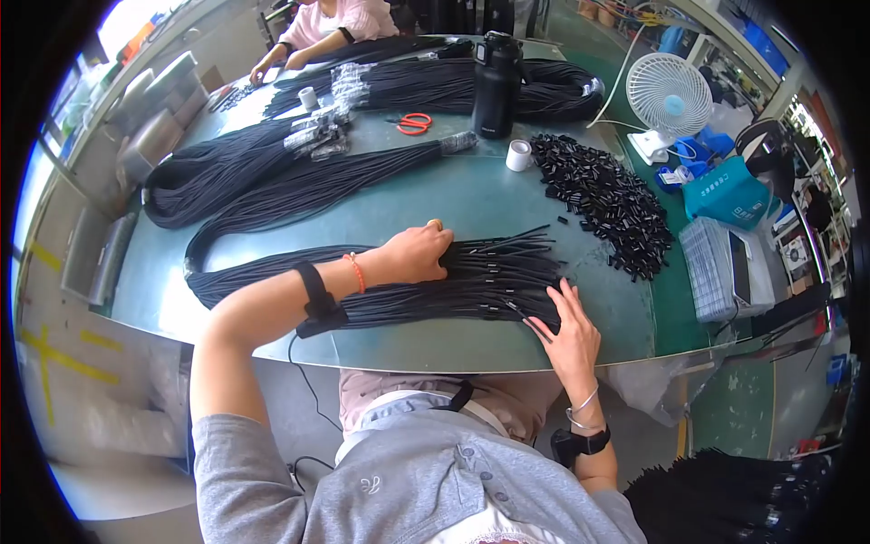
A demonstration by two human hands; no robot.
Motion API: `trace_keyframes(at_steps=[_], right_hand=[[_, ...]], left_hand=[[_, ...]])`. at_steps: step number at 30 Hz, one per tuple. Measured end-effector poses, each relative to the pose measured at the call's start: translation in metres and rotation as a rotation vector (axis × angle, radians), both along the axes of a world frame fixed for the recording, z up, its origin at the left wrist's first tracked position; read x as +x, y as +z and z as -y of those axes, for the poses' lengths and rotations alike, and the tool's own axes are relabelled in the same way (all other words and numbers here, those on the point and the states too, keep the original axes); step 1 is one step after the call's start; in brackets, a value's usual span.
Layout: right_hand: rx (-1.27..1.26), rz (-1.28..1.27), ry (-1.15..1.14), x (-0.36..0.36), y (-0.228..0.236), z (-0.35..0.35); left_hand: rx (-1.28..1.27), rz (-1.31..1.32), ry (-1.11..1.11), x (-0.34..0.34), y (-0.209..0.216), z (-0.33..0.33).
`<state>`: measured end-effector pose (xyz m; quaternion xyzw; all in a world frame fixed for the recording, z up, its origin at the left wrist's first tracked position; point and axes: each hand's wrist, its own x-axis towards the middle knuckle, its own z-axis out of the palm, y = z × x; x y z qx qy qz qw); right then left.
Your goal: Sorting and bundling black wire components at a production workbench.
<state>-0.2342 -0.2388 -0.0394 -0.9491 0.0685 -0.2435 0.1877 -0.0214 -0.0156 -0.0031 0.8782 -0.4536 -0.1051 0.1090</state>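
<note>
A long bundle of thin black cables lies across the near part of the table, its loose ends fanned out to the right. My left hand is closed over the bundle near those ends, fingers curled down onto the cables. Small dark sleeves with pale glints sit along several cables to the right of it. My right hand is beside the cable tips, fingers stretched and thumb apart. A thin dark piece lies along that thumb; whether it is a cable end or a tool I cannot make out.
Short black tubes form a loose pile at right. Beyond the bundle are a white tape roll, a black bottle, red-handled scissors and more cable bundles. A white fan stands at right. Another person works across the table.
</note>
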Motion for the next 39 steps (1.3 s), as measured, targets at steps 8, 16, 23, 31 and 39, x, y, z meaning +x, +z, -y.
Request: trace_keyframes(at_steps=[8,16,23,31,39], right_hand=[[0.158,-0.062,0.058,0.011,0.014,0.003],[0.303,-0.017,0.194,0.014,0.018,0.026],[0.026,-0.013,-0.058,0.016,0.023,-0.008],[-0.144,0.084,0.061,0.016,0.002,0.019],[-0.13,0.294,0.06,0.032,0.037,0.018]], left_hand=[[-0.084,-0.107,0.141,-0.004,0.005,-0.001],[-0.337,-0.483,0.33,-0.012,-0.011,-0.003],[-0.147,-0.877,0.121,0.02,-0.004,0.018],[-0.056,-0.941,0.062,0.02,-0.005,0.048],[-0.632,-0.47,0.042,-0.017,-0.01,0.035]])
